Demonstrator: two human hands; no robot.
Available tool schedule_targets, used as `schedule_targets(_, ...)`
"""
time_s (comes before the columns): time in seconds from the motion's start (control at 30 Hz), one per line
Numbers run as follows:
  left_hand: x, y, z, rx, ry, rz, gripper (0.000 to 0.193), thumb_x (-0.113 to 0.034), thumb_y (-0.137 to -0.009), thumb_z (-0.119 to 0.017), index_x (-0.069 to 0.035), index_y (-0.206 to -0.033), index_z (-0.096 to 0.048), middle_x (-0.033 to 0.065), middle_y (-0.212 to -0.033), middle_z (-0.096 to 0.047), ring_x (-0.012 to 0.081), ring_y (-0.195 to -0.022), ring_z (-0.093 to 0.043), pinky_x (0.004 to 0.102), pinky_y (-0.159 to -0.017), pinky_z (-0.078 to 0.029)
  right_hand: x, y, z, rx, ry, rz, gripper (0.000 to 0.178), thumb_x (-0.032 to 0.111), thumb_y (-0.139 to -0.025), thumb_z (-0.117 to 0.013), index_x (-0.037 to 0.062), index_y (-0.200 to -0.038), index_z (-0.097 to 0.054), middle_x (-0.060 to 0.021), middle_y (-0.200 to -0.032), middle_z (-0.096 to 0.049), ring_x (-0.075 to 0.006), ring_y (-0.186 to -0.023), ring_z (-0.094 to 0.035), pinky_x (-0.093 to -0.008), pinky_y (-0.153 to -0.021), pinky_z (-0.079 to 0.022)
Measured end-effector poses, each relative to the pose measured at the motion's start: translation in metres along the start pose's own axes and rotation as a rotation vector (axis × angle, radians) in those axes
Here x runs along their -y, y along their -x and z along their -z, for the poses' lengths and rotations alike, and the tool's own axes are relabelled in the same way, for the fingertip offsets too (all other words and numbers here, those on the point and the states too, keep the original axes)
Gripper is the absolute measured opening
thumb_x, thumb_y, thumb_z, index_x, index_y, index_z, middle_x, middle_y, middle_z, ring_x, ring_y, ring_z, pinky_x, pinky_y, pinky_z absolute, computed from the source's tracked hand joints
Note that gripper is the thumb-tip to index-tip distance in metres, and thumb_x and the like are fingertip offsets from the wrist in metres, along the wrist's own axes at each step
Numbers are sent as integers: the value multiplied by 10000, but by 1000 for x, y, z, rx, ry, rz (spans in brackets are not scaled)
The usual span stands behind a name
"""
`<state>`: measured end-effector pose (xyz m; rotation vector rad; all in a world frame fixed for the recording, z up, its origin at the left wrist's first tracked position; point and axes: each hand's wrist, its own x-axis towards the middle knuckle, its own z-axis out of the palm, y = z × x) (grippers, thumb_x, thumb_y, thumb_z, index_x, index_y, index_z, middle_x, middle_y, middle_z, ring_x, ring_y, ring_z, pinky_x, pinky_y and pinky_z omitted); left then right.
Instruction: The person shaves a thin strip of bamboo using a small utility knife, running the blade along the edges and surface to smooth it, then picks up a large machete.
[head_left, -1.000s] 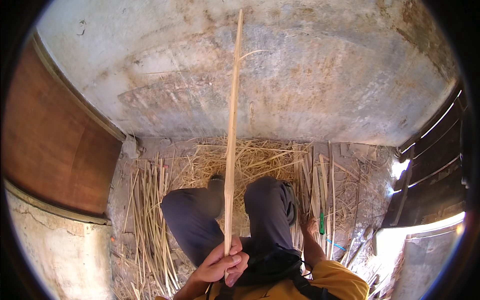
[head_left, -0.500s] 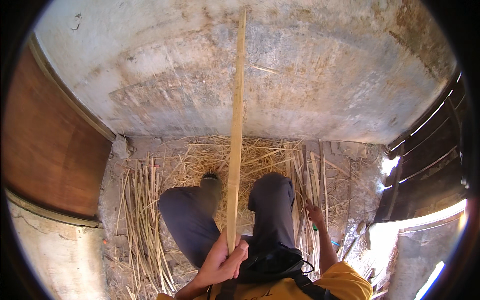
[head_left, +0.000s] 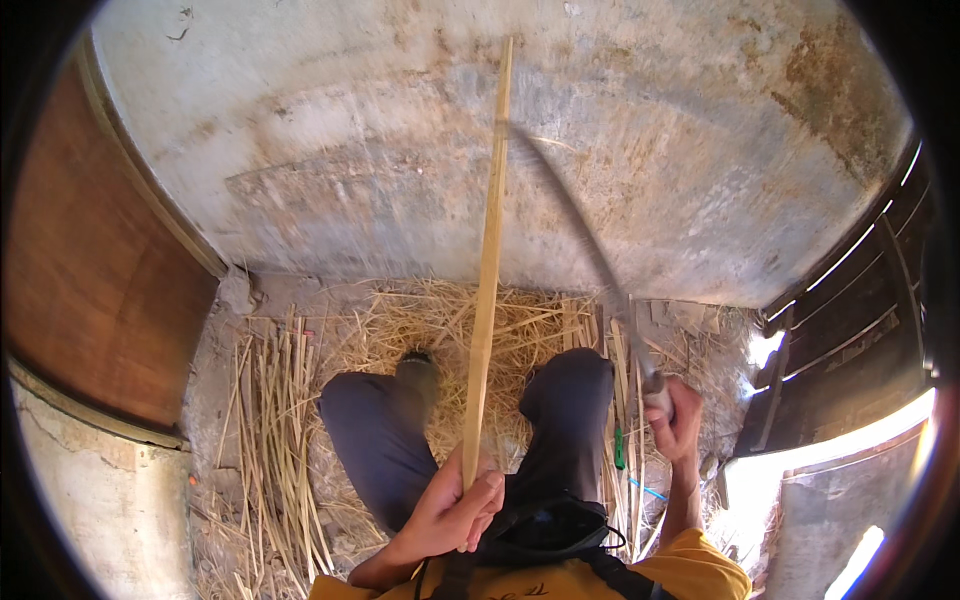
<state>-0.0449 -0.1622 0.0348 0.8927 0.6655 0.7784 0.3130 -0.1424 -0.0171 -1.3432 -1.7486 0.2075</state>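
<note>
My left hand (head_left: pixel 452 512) is closed round the lower end of a long, pale bamboo strip (head_left: pixel 488 270), which stands out in front of me, leaning slightly right toward its narrow tip. In my right hand (head_left: pixel 682 422) is the handle of a long, curved machete (head_left: pixel 597 250), its blade blurred by motion. The blade slants up and to the left, and its end appears at the strip's right side near the top; whether the two touch I cannot tell.
Bamboo shavings (head_left: pixel 440 310) cover the floor between and beyond my legs. Bundles of thin strips lie to the left (head_left: pixel 270 440) and right (head_left: pixel 622 375). A green-handled tool (head_left: pixel 619 449) rests by my right knee. A stained wall (head_left: pixel 380 200) rises ahead; a brown panel (head_left: pixel 120 260) stands left.
My right hand has come up from the floor beside my right leg, lifting the machete toward the strip. The bamboo strip's tip has shifted slightly right.
</note>
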Motion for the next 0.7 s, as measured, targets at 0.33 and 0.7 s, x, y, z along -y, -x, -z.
schedule_targets(0.33,0,1,8,24,129,2,72,-105,-1132,-415,-134,-1085,-370,5,-662,-380,62,-400,-361,230,-340,-355,43,-56,-26,272,175,517,480,384,-864,-804,34,-1184,-729,-90,-861,-737,-283,-712,-691,-359,-774,-531)
schedule_targets(0.7,40,-22,13,-162,-231,-32,143,-205,-1119,-524,-109,-1111,-419,15,-782,-488,71,-478,-422,243,-352,-355,37,-75,-52,669,271,118,525,437,-900,-748,63,-1218,-565,-189,-810,-695,-436,-743,-698,-539,-643,-527)
